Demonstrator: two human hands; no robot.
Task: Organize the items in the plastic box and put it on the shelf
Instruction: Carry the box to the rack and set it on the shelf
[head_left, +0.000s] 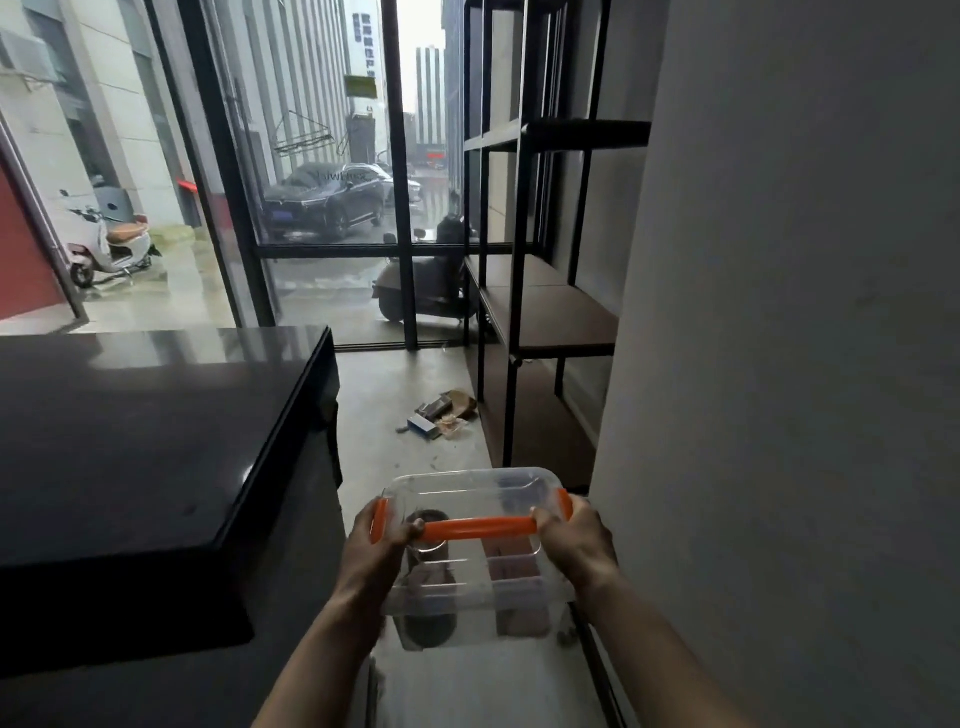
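Note:
I hold a clear plastic box (467, 571) with an orange handle (480, 528) and orange side latches low in the middle of the view, off the floor. My left hand (382, 551) grips its left side by the latch. My right hand (576, 545) grips its right side. The lid is on; through it I see a dark round item on the left and pinkish items on the right, blurred. The black metal shelf (550, 317) with brown boards stands ahead on the right, its boards bare.
A black glossy counter (145, 431) fills the left. A grey wall (779, 364) closes the right. Small scraps and a little box (441, 415) lie on the concrete floor by the shelf's foot. Glass windows stand behind, with scooters and cars outside.

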